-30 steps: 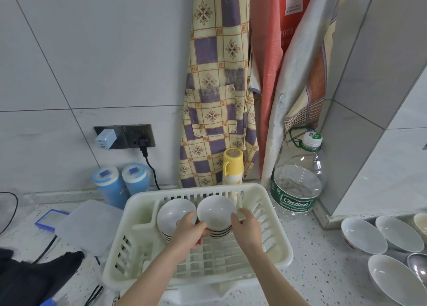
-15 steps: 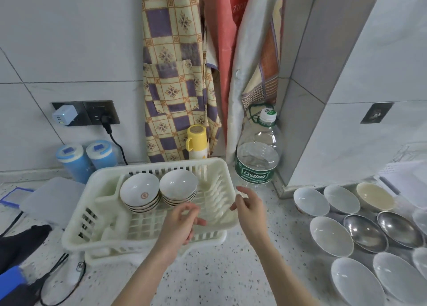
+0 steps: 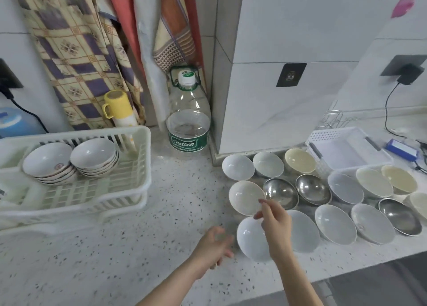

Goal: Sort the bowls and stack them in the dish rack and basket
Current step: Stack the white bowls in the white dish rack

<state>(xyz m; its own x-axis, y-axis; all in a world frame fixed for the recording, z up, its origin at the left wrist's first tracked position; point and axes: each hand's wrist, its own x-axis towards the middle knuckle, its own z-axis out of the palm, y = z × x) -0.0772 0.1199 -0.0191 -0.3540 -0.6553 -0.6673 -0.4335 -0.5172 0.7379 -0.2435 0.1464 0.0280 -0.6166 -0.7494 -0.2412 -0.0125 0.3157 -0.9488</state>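
Speckled surface (image 3: 161, 213): two bowl stacks (image 3: 69, 162) sit in dish rack (image 3: 138, 157), left; loose bowls (image 3: 335, 223) spread right, near white basket (image 3: 346, 153). Right hand (image 3: 275, 227) hovers above cream bowl (image 3: 246, 197), fingers loosely pinched, holding nothing. Left hand (image 3: 213, 248) open, empty.

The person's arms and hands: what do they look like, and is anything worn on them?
Both forearms are bare, with no sleeve in view. The left hand and the right hand wear no gloves, and no watch, ring or bracelet shows. The picture is slightly blurred, so small details cannot be told.
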